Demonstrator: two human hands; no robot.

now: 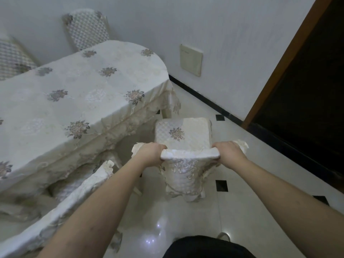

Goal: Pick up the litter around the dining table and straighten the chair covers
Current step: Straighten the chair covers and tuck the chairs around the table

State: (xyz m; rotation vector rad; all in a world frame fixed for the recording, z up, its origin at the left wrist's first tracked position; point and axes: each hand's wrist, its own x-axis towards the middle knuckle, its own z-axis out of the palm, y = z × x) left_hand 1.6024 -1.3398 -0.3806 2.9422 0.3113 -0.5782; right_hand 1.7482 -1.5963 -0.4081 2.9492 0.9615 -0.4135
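Left hand (149, 153) and right hand (229, 153) gripping top ends of chair cover (188, 165), fingers curled over edge. Covered chair (183, 134) on floor (251, 211), just right of cloth-draped counter (83, 90). 2 more chairs (86, 28) far left.

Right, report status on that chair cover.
Left hand and right hand both grip the chair cover at the backrest top. Cover bunched there. Neighbouring chair close on the left.
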